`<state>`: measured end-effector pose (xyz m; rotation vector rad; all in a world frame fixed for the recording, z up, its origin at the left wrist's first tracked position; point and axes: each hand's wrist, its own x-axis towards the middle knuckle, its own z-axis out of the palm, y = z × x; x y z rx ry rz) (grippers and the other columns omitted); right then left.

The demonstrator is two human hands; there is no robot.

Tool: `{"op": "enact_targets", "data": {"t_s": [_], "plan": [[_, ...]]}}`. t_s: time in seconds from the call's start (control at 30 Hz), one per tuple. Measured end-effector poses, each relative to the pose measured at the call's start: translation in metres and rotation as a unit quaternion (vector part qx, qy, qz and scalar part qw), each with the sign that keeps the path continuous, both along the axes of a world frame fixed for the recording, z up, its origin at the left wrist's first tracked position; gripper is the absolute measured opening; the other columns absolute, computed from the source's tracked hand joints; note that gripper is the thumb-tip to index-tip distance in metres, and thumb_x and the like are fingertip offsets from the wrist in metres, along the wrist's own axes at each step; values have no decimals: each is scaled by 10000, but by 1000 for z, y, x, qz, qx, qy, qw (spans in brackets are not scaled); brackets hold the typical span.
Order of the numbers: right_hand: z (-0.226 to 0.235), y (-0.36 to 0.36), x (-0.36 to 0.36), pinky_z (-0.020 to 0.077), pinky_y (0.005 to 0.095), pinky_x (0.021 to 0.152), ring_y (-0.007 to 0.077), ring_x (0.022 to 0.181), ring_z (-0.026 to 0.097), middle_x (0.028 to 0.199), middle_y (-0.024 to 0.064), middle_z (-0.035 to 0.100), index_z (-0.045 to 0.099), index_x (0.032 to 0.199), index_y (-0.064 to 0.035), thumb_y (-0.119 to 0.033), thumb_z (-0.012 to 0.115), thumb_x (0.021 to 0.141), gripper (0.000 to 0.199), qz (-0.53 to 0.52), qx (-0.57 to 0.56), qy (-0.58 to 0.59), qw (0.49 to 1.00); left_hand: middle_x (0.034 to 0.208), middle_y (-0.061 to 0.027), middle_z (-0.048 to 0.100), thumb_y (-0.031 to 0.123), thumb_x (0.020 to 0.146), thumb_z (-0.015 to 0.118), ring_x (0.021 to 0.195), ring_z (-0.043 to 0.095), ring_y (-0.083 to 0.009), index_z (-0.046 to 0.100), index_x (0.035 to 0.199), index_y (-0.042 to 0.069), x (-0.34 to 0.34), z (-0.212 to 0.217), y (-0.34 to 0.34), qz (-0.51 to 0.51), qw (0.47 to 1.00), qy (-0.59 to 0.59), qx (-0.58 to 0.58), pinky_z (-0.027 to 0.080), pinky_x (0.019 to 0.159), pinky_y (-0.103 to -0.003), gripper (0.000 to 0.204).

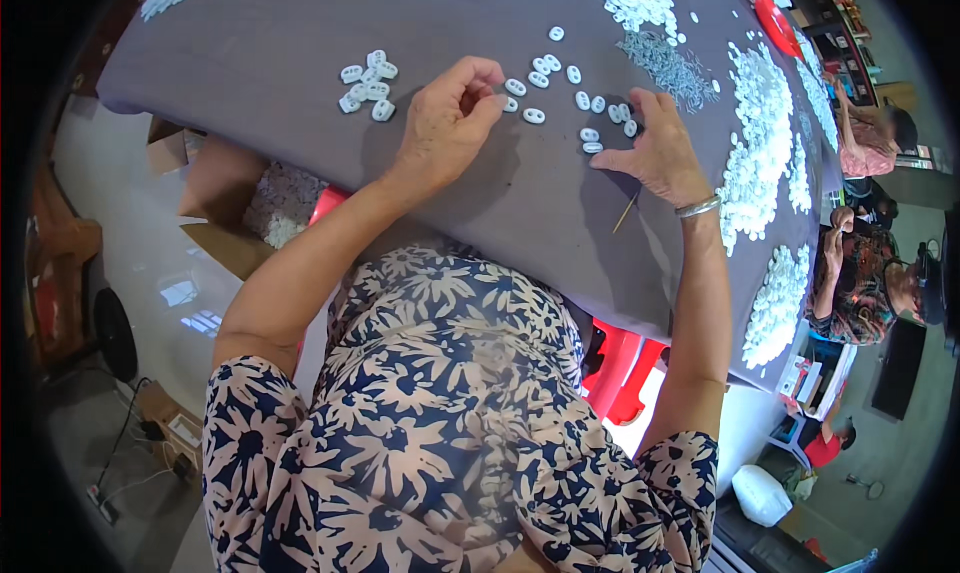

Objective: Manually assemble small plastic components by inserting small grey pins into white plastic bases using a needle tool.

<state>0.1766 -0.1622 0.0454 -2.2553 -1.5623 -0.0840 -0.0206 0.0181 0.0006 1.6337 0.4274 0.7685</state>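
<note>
My left hand (447, 123) rests on the grey table (260, 53), its fingers curled and pinched together at the tips; a small white part may be between them, but I cannot make it out. My right hand (655, 153) lies flat beside a scatter of small white oval plastic pieces (590, 103), its fingers touching the nearest ones. A thin wooden stick (626, 213) lies under its heel. A silver bangle (697, 208) circles my right wrist. A small cluster of the same white pieces (367, 81) sits left of my left hand.
Big heaps of white pieces (760, 133) line the right side of the table, with a pile of small grey metal parts (668, 65) and a red dish (775, 21) beyond. Other people (865, 283) sit at the right. A cardboard box (255, 208) and red stools (620, 368) stand below.
</note>
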Motion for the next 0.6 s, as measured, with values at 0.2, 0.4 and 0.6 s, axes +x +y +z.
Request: {"op": "enact_targets", "data": {"t_s": [0.2, 0.4, 0.6], "plan": [[7, 31, 0, 487, 292, 707, 159, 739, 562, 990, 79, 562, 573, 1131, -37, -263, 849, 590, 648, -2, -70, 127, 989, 789, 28, 525, 51, 864, 605, 685, 481, -32, 581, 1027, 44, -2, 4, -3, -18, 999, 40, 23, 416, 612, -192, 165], [-5, 82, -14, 489, 266, 633, 123, 680, 568, 903, 61, 567, 596, 1056, -30, -126, 806, 647, 470, 72, -5, 173, 982, 796, 17, 527, 19, 845, 613, 681, 484, -44, 578, 1025, 36, -4, 3, -6, -17, 998, 28, 46, 427, 620, -202, 184], [6, 107, 6, 477, 216, 622, 71, 686, 565, 868, 32, 626, 608, 1038, -12, -58, 734, 738, 328, 83, -3, 219, 972, 789, 14, 503, 11, 843, 604, 664, 467, -44, 581, 1006, 32, -10, 12, -5, -18, 999, 41, 30, 415, 604, -202, 165]]}}
